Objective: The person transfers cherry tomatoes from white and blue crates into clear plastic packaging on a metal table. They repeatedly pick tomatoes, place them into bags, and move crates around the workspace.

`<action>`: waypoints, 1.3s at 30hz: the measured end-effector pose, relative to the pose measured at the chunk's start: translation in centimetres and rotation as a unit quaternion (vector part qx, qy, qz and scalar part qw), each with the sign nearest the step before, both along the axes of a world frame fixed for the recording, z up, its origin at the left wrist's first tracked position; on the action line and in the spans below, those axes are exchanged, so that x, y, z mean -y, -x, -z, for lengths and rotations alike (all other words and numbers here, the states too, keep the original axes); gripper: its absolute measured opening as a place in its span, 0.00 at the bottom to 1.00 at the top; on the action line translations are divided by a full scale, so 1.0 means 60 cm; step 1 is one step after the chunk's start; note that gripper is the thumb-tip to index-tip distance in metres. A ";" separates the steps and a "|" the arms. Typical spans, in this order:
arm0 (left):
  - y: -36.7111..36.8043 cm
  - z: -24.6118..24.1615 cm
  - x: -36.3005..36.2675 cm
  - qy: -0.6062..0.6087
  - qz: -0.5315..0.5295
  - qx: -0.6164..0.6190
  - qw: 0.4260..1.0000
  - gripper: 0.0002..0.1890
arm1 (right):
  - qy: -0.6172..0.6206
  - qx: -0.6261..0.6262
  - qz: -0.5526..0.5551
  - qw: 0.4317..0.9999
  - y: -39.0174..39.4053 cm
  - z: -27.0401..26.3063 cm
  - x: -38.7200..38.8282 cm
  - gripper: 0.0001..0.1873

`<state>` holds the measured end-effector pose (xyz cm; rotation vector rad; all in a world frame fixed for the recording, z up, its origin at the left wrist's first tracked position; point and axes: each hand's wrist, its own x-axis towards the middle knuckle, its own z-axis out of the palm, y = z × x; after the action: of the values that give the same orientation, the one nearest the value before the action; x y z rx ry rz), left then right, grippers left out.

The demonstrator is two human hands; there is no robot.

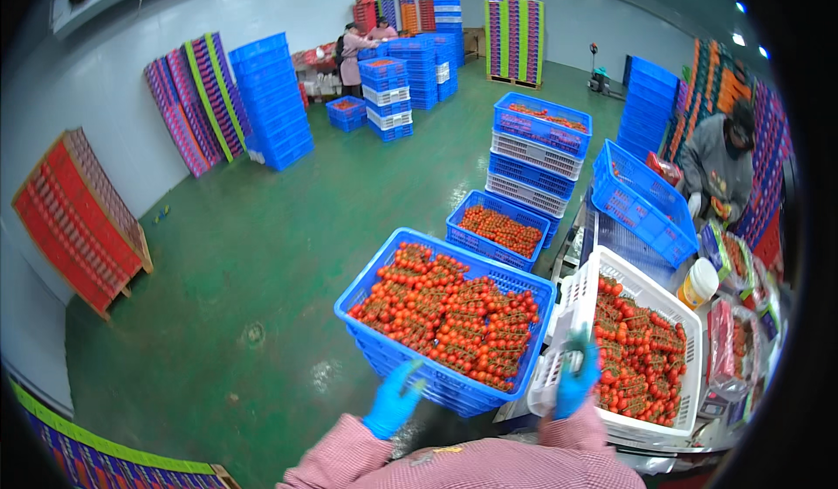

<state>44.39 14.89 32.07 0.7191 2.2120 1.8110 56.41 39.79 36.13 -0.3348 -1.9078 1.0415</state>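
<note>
My left hand [394, 400], in a blue glove, is beside the near rim of a blue plastic crate [452, 384] full of cherry tomatoes on the vine [452, 312]. Its fingers are apart and nothing shows in them. In a blue glove too, my right hand [576, 378] is blurred over the left side of a white plastic crate [655, 429]; whether it grips anything is unclear. That crate holds more vine tomatoes [638, 358] and stands on a metal table at my right. The blue crate tops a stack of blue crates.
Behind stand another blue tomato crate [497, 253] and a tall blue and white crate stack [533, 168]. On the table are an empty-looking tilted blue crate [645, 207], a white tub [698, 283] and packed tomatoes [730, 351]. A co-worker [717, 162] is across it; two people work far back.
</note>
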 end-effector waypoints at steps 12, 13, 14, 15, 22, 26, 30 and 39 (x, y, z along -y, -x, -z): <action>0.143 -0.315 0.375 0.459 0.031 -0.485 0.744 0.10 | -0.193 0.470 -0.616 0.602 0.327 0.216 0.450 0.28; 0.152 -0.320 0.403 0.506 0.018 -0.489 0.711 0.09 | -0.200 0.467 -0.621 0.597 0.362 0.224 0.473 0.28; 0.193 -0.332 0.414 0.497 0.015 -0.482 0.722 0.09 | -0.202 0.464 -0.632 0.587 0.417 0.226 0.487 0.28; 0.223 -0.338 0.425 0.472 0.017 -0.477 0.741 0.09 | -0.209 0.458 -0.639 0.582 0.460 0.231 0.504 0.28; 0.465 -0.371 0.487 0.438 -0.054 -0.424 0.791 0.10 | -0.297 0.367 -0.710 0.523 0.823 0.241 0.661 0.27; 0.596 -0.393 0.510 0.404 -0.069 -0.413 0.813 0.11 | -0.269 0.310 -0.760 0.503 0.991 0.219 0.724 0.28; 0.755 -0.321 0.524 0.292 -0.079 -0.387 0.871 0.11 | -0.244 0.321 -0.798 0.448 1.104 0.205 0.715 0.27; 1.082 0.053 0.603 0.545 0.067 0.135 0.825 0.34 | -0.399 0.446 -0.616 0.513 1.426 0.296 0.501 0.27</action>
<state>-20.51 -21.31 28.86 0.2972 2.3791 0.3191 -29.12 9.74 18.35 1.5943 -3.3994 0.5081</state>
